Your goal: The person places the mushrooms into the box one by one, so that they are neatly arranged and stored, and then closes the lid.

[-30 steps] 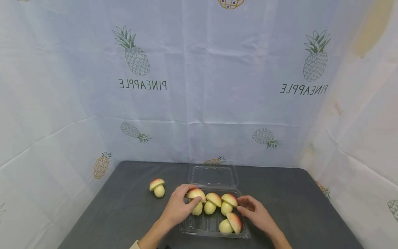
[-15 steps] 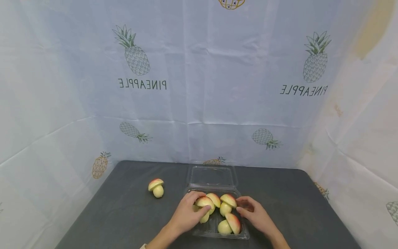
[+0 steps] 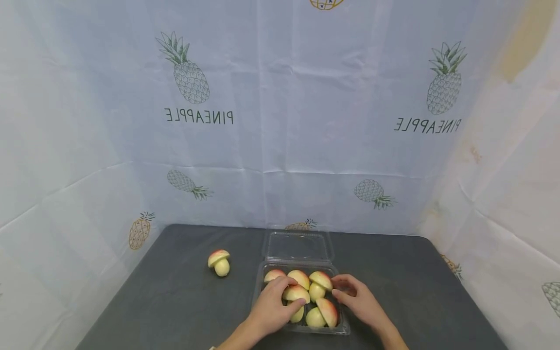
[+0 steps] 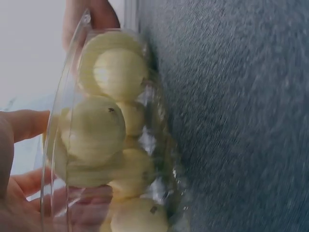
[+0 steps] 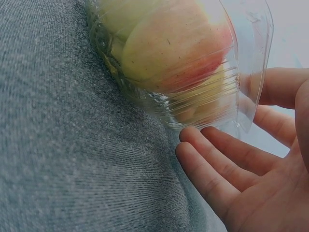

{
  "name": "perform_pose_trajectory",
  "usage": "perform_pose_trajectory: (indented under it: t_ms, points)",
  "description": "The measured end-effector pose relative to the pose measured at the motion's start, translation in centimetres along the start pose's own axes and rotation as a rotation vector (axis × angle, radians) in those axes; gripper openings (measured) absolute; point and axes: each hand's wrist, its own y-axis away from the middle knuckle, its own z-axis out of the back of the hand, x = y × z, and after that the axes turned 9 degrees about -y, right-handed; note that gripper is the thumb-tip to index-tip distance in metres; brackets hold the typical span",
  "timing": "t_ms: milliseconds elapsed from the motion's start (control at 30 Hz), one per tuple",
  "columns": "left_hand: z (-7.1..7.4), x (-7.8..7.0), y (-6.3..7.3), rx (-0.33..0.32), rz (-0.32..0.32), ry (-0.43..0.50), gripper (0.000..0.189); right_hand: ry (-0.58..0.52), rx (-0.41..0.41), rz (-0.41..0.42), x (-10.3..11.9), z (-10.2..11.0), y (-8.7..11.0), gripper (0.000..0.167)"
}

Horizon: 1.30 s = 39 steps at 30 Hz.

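Note:
A clear plastic clamshell box (image 3: 343, 332) holds several mushroom-shaped pieces, pale yellow with red-tinged caps. In its front left, my left hand (image 3: 272, 306) pinches one mushroom-shaped piece (image 3: 296, 293) by the cap between thumb and fingers. The left wrist view shows the round stem (image 4: 94, 135) of that piece through the clear wall, a small dark mark on it. My right hand (image 3: 360, 300) rests at the box's right side, fingers loosely bent. In the right wrist view, two digits reach over the rim while the other fingers (image 5: 207, 179) stay outside the wall.
Behind the box, its clear lid (image 3: 299, 245) lies folded back. One more mushroom-shaped piece (image 3: 219, 262) sits on the dark tabletop (image 3: 175, 291) to the left. A pineapple-printed cloth (image 3: 315, 121) surrounds the table at the back and sides.
My left hand has moved right and toward the front of the box with its mushroom-shaped piece, uncovering another at the back left. My right hand has stayed nearly in place.

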Motion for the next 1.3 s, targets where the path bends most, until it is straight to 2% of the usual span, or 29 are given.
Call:
perform_pose_trajectory:
  t_ms: [233,567,733,1033,1300]
  points:
    - [-0.9,-0.4,0.0,0.022,-0.065,-0.035,0.034,-0.018,0.017,0.021,0.0,0.1,0.0,0.040]
    - [-0.8,-0.7,0.0,0.043,-0.052,-0.105,0.034,-0.012,0.012,0.013,0.0,0.1,0.1,0.040]
    - [-0.4,-0.7,0.0,0.062,-0.052,-0.124,0.036,-0.006,0.016,0.010,0.1,0.1,0.1,0.042]
    - [1.0,-0.4,-0.2,0.162,-0.015,-0.070,0.038,-0.018,0.009,-0.009,0.1,0.1,0.1,0.043]
    - [2.6,-0.3,-0.2,0.149,-0.032,-0.091,0.031,-0.029,0.009,-0.010,0.0,0.1,0.0,0.042]
